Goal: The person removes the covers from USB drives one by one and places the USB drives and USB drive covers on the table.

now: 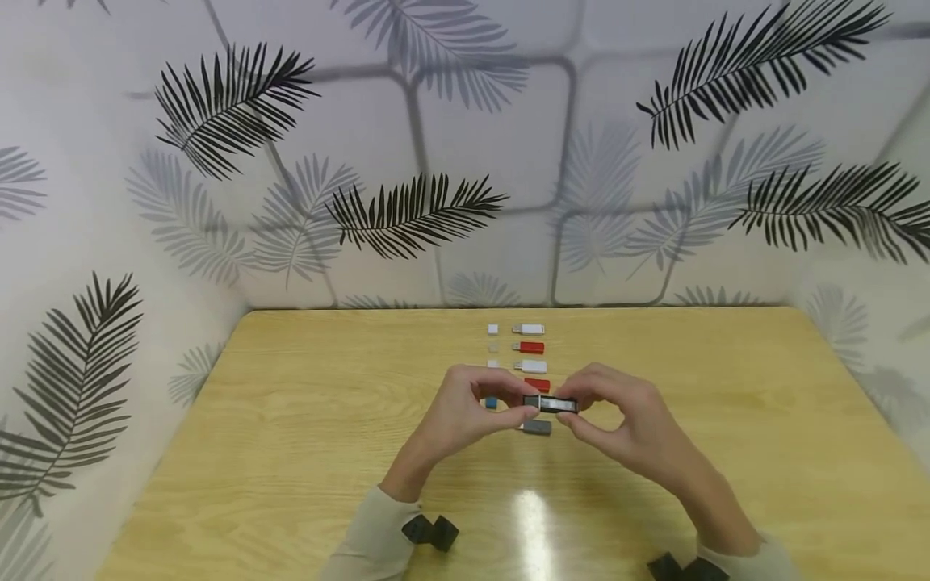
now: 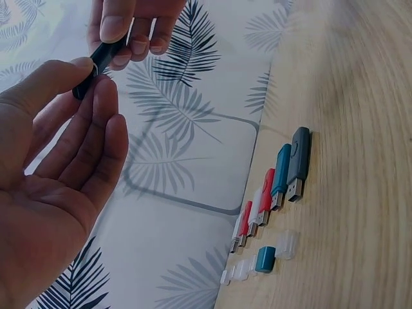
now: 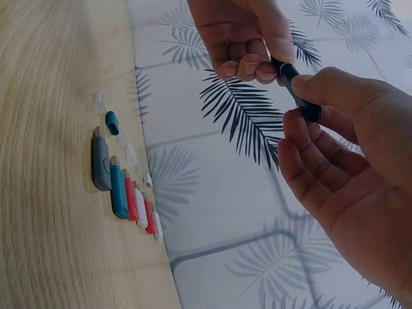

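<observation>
Both hands hold one black USB stick (image 1: 558, 404) with a silvery face, level above the table. Its left end, apparently the cap, is pinched between thumb and fingers of my left hand (image 1: 452, 413). My right hand (image 1: 639, 415) pinches the other end the same way. A pale line crosses the stick where the two parts meet. Beneath the hands lies a column of uncapped USB sticks: white (image 1: 533, 329), red (image 1: 532, 348), another white and red, teal (image 2: 281, 168) and grey (image 1: 536, 427). In the head view the held stick hides the teal one.
Left of the sticks runs a column of loose caps, among them a white cap (image 1: 493, 329), a teal cap (image 2: 265, 259) and a clear cap (image 2: 286, 246). The wooden table (image 1: 305, 420) ends at a leaf-patterned backdrop (image 1: 479, 145).
</observation>
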A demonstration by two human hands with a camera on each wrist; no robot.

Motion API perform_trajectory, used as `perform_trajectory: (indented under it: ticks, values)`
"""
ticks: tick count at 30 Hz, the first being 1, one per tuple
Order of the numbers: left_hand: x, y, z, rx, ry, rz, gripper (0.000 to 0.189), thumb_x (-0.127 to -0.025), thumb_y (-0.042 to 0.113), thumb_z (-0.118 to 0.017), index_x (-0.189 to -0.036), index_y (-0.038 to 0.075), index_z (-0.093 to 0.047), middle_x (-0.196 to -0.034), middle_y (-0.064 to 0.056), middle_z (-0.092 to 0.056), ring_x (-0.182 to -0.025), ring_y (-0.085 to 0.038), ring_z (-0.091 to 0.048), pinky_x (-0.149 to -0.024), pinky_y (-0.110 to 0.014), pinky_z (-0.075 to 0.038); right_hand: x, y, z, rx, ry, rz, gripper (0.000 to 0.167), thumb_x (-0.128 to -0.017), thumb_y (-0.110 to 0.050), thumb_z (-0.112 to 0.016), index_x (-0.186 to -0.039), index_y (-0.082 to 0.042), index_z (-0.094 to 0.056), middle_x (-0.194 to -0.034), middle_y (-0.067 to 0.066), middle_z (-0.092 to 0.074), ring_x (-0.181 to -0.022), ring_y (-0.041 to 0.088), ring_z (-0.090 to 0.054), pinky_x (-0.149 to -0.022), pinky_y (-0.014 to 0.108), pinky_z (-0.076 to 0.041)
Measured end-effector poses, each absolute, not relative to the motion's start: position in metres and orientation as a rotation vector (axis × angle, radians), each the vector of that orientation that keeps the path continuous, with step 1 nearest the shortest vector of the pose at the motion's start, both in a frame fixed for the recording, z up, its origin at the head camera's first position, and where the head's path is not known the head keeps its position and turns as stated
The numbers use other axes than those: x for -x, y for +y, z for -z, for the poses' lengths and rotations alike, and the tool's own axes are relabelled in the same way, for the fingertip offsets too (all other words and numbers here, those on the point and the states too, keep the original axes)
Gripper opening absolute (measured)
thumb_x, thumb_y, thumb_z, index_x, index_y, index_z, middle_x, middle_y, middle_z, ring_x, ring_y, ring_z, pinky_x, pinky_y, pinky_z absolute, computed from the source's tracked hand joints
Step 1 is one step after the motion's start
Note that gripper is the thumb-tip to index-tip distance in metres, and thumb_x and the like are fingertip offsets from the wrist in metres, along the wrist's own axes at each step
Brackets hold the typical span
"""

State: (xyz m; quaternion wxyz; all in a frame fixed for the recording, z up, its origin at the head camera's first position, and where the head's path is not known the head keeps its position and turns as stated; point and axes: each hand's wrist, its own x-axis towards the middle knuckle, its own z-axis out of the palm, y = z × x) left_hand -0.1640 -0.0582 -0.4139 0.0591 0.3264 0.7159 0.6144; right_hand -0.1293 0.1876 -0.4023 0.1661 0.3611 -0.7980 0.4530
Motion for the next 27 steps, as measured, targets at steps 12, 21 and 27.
perform_trajectory:
  ticks: [12,21,27]
  values:
    - [0.17,-0.079,0.408,-1.019,2.138,-1.934,0.015,-0.089,0.0,-0.078,-0.104,0.0,-0.078,-0.094,-0.008,-0.075,-0.083,-0.017,-0.069,-0.078,-0.032,-0.059,0.128,0.201,0.396,-1.027,-2.233,-1.264,0.04,-0.075,0.014,-0.082,-0.107,-0.011,-0.074,-0.1,0.0,-0.071,-0.084,0.01,-0.066,-0.077,0.019,-0.056]
    - [0.177,-0.106,0.401,-0.927,2.207,-1.964,0.018,-0.089,-0.002,-0.077,-0.108,-0.001,-0.077,-0.101,-0.012,-0.076,-0.092,-0.02,-0.072,-0.085,-0.039,-0.06,0.13,0.225,0.395,-0.995,-2.174,-1.261,0.048,-0.067,0.022,-0.081,-0.105,-0.007,-0.074,-0.098,0.004,-0.071,-0.084,0.011,-0.066,-0.077,0.019,-0.056]
    - [0.176,-0.099,0.406,-0.877,2.183,-1.927,0.021,-0.09,-0.002,-0.077,-0.111,0.0,-0.077,-0.105,-0.011,-0.075,-0.095,-0.021,-0.072,-0.086,-0.041,-0.059,0.131,0.222,0.396,-0.949,-2.226,-1.251,0.045,-0.071,0.018,-0.083,-0.106,-0.009,-0.075,-0.1,0.001,-0.072,-0.085,0.011,-0.067,-0.078,0.019,-0.056]
